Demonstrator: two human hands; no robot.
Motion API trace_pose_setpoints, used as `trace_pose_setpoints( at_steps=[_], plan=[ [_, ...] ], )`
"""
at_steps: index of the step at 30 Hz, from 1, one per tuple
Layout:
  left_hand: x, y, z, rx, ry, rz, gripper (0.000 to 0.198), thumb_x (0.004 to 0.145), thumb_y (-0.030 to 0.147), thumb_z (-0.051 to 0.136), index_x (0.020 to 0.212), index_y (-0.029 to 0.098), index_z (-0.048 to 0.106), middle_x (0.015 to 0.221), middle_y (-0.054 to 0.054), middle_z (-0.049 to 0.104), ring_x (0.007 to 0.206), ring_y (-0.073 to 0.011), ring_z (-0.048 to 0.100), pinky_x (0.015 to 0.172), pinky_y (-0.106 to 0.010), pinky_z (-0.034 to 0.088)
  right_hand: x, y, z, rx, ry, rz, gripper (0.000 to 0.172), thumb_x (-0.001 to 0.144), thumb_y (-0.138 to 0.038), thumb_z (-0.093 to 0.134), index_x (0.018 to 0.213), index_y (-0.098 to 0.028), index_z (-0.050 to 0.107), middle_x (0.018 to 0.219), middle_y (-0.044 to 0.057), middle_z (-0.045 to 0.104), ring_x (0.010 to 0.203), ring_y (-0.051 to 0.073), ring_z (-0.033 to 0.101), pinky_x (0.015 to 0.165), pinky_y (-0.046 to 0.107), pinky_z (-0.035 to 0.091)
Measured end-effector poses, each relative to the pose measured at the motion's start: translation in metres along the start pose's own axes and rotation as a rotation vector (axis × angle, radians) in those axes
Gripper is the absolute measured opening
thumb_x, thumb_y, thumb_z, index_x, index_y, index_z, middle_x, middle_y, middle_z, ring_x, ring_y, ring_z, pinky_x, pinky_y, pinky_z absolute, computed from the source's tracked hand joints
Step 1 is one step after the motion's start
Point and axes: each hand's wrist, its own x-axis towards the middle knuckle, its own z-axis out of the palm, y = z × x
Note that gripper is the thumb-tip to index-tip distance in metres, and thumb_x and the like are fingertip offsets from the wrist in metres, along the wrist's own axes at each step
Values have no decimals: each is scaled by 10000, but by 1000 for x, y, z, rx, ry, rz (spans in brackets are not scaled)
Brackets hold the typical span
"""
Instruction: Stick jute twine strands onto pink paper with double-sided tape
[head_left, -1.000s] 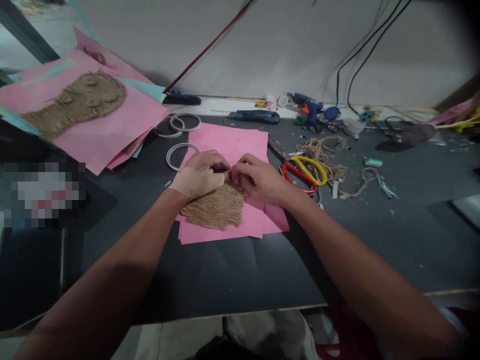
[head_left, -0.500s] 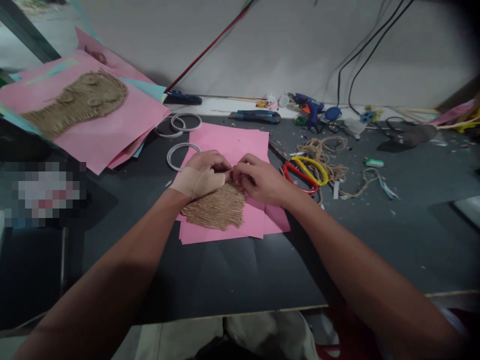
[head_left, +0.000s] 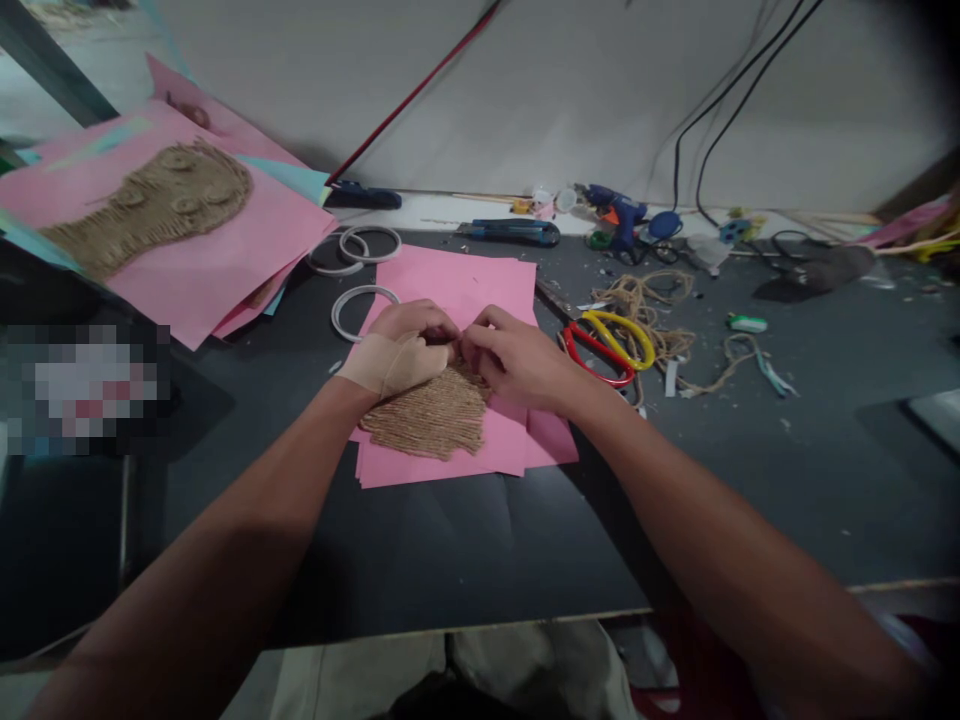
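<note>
Dark table [head_left: 465, 560], three white rings [head_left: 365, 310] set beside stacked pink paper [head_left: 457, 280], one jute twine panel [head_left: 427, 420] laid on it, long axis left to right, left hand [head_left: 409, 345] and right hand [head_left: 517, 360] pinched narrowly on its upper edge.

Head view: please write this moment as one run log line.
jute twine panel: on pink paper | left hand: fingers at top edge | right hand: fingers at top edge

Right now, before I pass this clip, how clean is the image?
Head view: dim overall, darkening toward the corners; wide-lens bowing at the edges; a pixelated patch at left; the left hand, right hand and twine mat look fairly sharp.
</note>
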Motion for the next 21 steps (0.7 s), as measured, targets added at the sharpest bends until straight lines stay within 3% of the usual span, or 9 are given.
trace_pose_setpoints(
  at_steps=[21],
  plan=[
    [-1,-3,2,-17,8,8,172,717,173,678,827,187,810,853,-46,744,725,-155,642,697,-299,524,1,3,2,37,8,-4,220,853,-51,483,916,-223,606,1076,51,580,820,171,565,723,319,418]
  ],
)
